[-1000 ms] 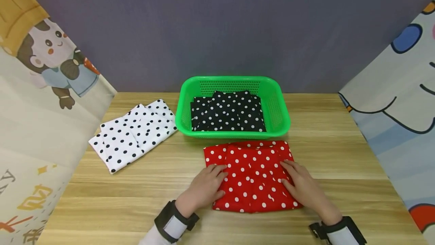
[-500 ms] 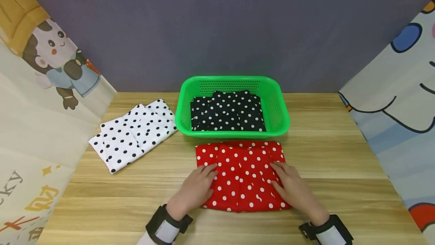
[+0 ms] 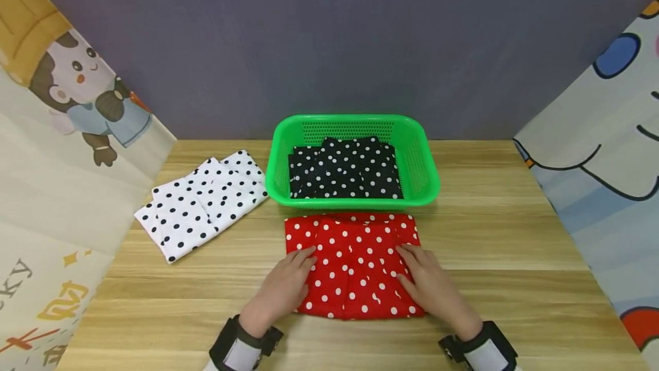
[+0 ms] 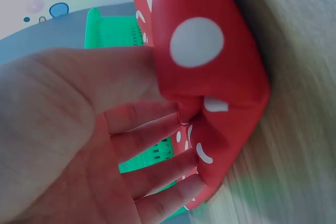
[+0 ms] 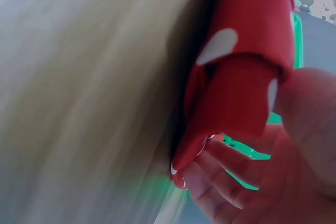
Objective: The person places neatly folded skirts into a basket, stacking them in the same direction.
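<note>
A folded red cloth with white dots point(image 3: 355, 279) lies on the table in front of the basket. My left hand point(image 3: 280, 285) touches its left side, with thumb and fingertips against the fabric. On the opposite side, my right hand point(image 3: 429, 285) rests its fingers on the cloth's edge. In the left wrist view, the fairly straight fingers of the left hand point(image 4: 89, 129) meet the folded edge point(image 4: 210, 103). The right wrist view has the right hand point(image 5: 273, 171) against the layered red edge point(image 5: 241, 93); some of its fingertips are behind the fabric.
Behind the red cloth stands a green plastic basket point(image 3: 429, 188) holding folded black cloth with white dots point(image 3: 345, 171). To its left lies a folded white cloth with black dots point(image 3: 206, 205), close to the basket. A dark wall point(image 3: 350, 45) rises behind the wooden table point(image 3: 515, 302).
Both hands and the red cloth have slid left along the table, bringing the cloth closer to centred below the basket. The basket and the white cloth have stayed in place.
</note>
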`<act>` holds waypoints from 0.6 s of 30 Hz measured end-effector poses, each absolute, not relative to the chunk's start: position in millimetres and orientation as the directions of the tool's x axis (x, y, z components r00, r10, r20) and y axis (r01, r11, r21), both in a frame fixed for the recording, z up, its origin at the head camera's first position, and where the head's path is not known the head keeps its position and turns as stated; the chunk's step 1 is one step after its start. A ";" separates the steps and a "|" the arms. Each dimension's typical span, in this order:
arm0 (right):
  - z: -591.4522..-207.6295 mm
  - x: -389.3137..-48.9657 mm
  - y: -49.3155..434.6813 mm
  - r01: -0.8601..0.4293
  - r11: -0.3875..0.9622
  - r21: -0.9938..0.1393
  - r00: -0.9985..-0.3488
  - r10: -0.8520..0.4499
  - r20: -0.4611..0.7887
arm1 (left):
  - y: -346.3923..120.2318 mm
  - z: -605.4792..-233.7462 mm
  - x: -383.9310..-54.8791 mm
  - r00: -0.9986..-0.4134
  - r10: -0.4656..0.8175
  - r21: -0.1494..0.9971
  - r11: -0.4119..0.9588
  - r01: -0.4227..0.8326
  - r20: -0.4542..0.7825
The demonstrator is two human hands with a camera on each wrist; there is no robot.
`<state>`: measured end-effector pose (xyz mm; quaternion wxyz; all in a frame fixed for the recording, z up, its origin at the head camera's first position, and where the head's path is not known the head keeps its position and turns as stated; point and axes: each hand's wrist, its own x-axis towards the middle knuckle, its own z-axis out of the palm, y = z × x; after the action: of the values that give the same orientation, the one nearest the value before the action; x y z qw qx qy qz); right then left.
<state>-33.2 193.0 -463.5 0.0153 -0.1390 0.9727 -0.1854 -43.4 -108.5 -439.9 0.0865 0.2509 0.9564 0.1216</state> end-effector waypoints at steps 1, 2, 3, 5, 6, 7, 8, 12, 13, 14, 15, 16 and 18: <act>-463.0 -33.4 191.0 -0.264 0.892 -0.367 -0.961 -0.275 0.022 | -109.9 -439.8 -43.3 -0.860 0.499 0.281 0.844 0.456 -0.103; -462.8 -33.6 189.2 -0.263 0.892 -0.369 -0.961 -0.274 0.023 | -111.4 -439.6 -43.2 -0.862 0.496 0.289 0.845 0.451 -0.103; -462.6 -33.6 187.4 -0.263 0.891 -0.370 -0.962 -0.274 0.023 | -112.9 -439.5 -43.2 -0.865 0.492 0.297 0.845 0.446 -0.102; -463.0 -34.0 184.7 -0.273 0.887 -0.372 -0.959 -0.280 0.035 | -115.5 -440.2 -42.5 -0.868 0.488 0.301 0.845 0.443 -0.092; -463.3 -34.1 183.4 -0.281 0.886 -0.369 -0.957 -0.286 0.043 | -116.9 -440.6 -42.1 -0.870 0.485 0.302 0.845 0.442 -0.085; -463.6 -34.2 182.3 -0.289 0.886 -0.363 -0.955 -0.291 0.050 | -118.1 -441.0 -41.7 -0.872 0.484 0.300 0.845 0.442 -0.077; -463.9 -34.2 181.3 -0.298 0.885 -0.359 -0.953 -0.297 0.059 | -119.2 -441.6 -41.5 -0.873 0.482 0.301 0.845 0.441 -0.073; -462.4 -34.9 180.0 -0.311 0.875 -0.371 -0.949 -0.309 0.067 | -122.0 -443.2 -42.1 -0.875 0.479 0.314 0.843 0.437 -0.066; -461.2 -35.5 180.5 -0.305 0.874 -0.379 -0.950 -0.305 0.061 | -122.2 -443.0 -42.8 -0.877 0.477 0.320 0.842 0.435 -0.064; -459.4 -36.5 181.2 -0.296 0.873 -0.388 -0.953 -0.300 0.053 | -122.2 -442.5 -43.6 -0.880 0.472 0.329 0.842 0.429 -0.061; -457.1 -37.9 182.1 -0.289 0.871 -0.399 -0.955 -0.294 0.049 | -122.2 -441.8 -44.5 -0.884 0.463 0.337 0.843 0.420 -0.056; -454.7 -39.7 183.2 -0.281 0.870 -0.404 -0.956 -0.289 0.043 | -122.1 -440.9 -45.6 -0.890 0.454 0.346 0.844 0.410 -0.051; -449.8 -44.0 185.6 -0.260 0.872 -0.414 -0.961 -0.276 0.023 | -121.9 -439.8 -48.0 -0.904 0.427 0.354 0.851 0.387 -0.038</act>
<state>-44.0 185.6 -449.8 0.0183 -0.1384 0.9674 -0.2112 -48.0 -121.9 -439.8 0.0576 0.2118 0.9604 0.1716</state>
